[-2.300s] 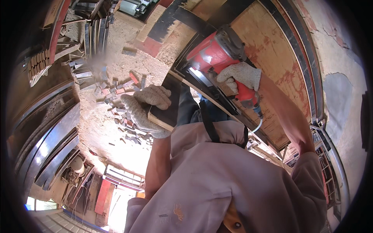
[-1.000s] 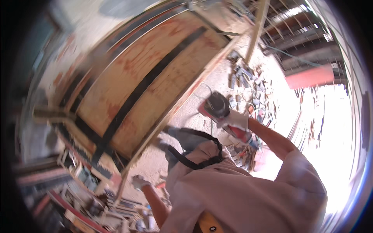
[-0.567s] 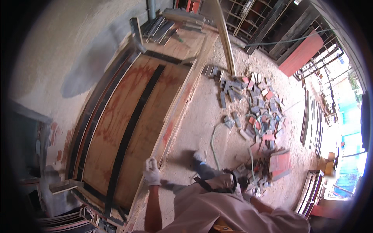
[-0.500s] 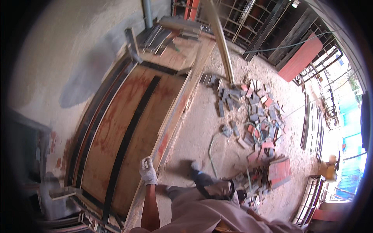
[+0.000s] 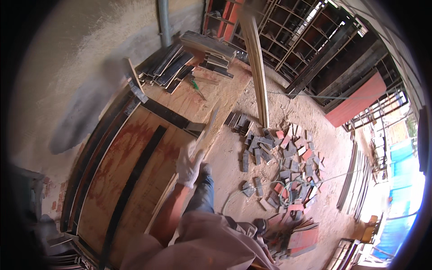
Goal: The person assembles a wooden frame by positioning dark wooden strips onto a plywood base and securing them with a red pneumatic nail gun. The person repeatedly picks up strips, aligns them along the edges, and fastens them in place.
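Observation:
My left hand (image 5: 188,168), in a pale glove, is at the near long edge of a low plywood work table (image 5: 112,193). Its fingers and thumb close round a narrow wooden strip (image 5: 209,128), slightly smeared by motion, that slants up and away along that edge. Dark strips frame the panel on the table, and one dark strip (image 5: 135,184) runs lengthwise over its reddish-stained face. Just beyond the far end of the strip lies the frame's dark cross piece (image 5: 166,114). My right hand is out of view.
Stacked dark boards (image 5: 168,67) and a green-handled tool (image 5: 195,84) lie on the table's far end. A tall timber post (image 5: 255,67) stands beyond it. Cut block offcuts (image 5: 288,162) and a thin hose (image 5: 227,198) litter the floor at right. Red-faced boards (image 5: 303,238) sit nearer.
My left hand has moved forward along the table edge, from a pinch above the edge to a hold on the wooden strip. My view has shifted, and my foot now shows beside the hand.

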### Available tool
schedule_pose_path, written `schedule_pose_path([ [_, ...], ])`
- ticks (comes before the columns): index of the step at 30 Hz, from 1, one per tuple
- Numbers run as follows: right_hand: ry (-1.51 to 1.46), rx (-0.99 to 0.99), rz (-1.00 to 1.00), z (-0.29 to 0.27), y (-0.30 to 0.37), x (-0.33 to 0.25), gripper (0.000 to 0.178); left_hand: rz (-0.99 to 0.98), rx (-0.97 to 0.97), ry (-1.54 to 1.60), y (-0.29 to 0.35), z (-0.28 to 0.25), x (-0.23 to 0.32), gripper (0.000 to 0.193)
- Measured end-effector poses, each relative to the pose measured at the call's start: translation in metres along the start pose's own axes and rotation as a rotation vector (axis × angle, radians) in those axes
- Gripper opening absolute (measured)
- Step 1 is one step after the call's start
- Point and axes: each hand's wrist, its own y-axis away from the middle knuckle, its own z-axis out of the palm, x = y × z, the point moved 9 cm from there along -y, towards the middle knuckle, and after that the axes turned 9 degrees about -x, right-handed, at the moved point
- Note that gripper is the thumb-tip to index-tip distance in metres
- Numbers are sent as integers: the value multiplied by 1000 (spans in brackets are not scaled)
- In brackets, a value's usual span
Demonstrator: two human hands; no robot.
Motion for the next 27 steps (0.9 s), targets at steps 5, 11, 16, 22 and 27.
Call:
schedule_pose_path([
  [5, 186, 10, -74, -58, -52, -166, 25, 4, 16, 386, -136, 60, 4, 63],
  [11, 389, -104, -529, -98, -189, -418, 44, -133, 25, 617, -162, 105, 5, 25],
  [16, 1068, 51, -700, -30, -275, -639, 69, 14, 114, 90, -167, 98, 28, 17],
  [22, 1397, 422, -1077, 44, -353, -719, 79, -391, 776, -255, -178, 88, 103, 31],
  [27, 1250, -32, -1084, 41, -371, -750, 72, -776, 1314, 46, -138, 88, 59, 44],
])
